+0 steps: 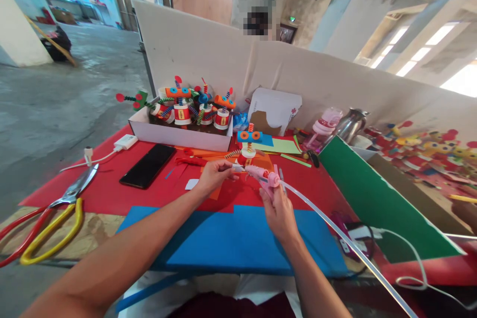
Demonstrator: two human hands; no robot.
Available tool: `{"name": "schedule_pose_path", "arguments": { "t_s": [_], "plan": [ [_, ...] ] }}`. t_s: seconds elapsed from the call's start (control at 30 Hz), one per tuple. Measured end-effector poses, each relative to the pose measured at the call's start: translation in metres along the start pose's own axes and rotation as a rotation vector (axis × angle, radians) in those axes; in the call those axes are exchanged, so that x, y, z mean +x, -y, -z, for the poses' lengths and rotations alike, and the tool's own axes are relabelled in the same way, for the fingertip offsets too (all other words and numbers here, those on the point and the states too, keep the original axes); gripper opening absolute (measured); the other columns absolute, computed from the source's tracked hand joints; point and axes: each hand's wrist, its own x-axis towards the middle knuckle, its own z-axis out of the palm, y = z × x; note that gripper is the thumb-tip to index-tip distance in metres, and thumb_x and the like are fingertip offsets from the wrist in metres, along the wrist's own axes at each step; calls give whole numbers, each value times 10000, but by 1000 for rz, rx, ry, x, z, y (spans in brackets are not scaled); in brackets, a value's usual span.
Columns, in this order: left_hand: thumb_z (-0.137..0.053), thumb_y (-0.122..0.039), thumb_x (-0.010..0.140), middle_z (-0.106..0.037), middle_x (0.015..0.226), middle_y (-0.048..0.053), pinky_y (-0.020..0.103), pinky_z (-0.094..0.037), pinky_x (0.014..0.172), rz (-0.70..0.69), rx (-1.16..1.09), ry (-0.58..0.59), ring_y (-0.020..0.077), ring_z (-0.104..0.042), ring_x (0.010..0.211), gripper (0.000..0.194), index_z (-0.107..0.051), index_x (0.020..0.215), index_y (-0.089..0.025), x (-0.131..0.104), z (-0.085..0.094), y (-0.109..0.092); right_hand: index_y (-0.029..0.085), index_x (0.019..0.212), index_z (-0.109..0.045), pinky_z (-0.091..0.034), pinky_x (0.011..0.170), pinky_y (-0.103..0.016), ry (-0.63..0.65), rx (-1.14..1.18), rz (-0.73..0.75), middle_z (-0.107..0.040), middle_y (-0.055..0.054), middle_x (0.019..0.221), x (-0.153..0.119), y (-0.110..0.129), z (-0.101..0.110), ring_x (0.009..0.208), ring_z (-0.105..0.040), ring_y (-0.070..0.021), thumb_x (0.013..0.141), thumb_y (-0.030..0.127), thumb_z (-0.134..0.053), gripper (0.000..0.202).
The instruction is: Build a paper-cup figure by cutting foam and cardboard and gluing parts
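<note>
My right hand (278,208) grips a pink hot glue gun (266,176). A long clear glue stick (324,216) runs out of its back toward the lower right. My left hand (216,176) is closed, fingertips pinched at the gun's nozzle end. Something small and whitish shows at those fingertips, too small to name. Just behind the nozzle stands a paper-cup figure (246,157) with a blue head, orange round eyes and coiled paper parts. Red-handled scissors (190,160) lie left of it, behind my left hand.
A white box (179,137) holds several similar figures. A black phone (148,165), large shears (70,201) and a charger (125,142) lie left. Blue paper (223,241) covers the front edge. A green panel (383,203) stands right, near cables, a pink bottle (322,129) and a metal flask (350,124).
</note>
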Motion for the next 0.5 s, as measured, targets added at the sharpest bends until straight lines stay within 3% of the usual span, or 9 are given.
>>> {"name": "schedule_pose_path", "arguments": {
  "t_s": [0.27, 0.37, 0.5],
  "plan": [
    [-819, -329, 556, -715, 624, -1, 254, -568, 592, 15, -26, 1, 174, -704, 585, 298, -635, 708, -149, 0, 0, -1, 144, 1213, -537, -543, 717, -382, 1, 26, -22, -686, -183, 1098, 0, -2, 0, 962, -675, -312, 918, 365, -416, 388],
    [-817, -320, 571, -723, 654, 9, 262, -566, 603, 29, -32, 11, 174, -702, 591, 291, -631, 716, -149, 1, 1, 1, 149, 1179, -556, -534, 690, -373, 4, 64, -43, -699, -177, 1041, 1, -1, 3, 915, -680, -307, 907, 374, -425, 376],
    [-818, -319, 581, -727, 696, 25, 220, -524, 540, 64, -55, 22, 166, -698, 579, 308, -631, 745, -136, 2, 2, 2, 157, 1153, -558, -502, 569, -316, 2, 243, -147, -714, -118, 850, 4, -2, 8, 659, -664, -231, 876, 407, -490, 379]
  ]
}}
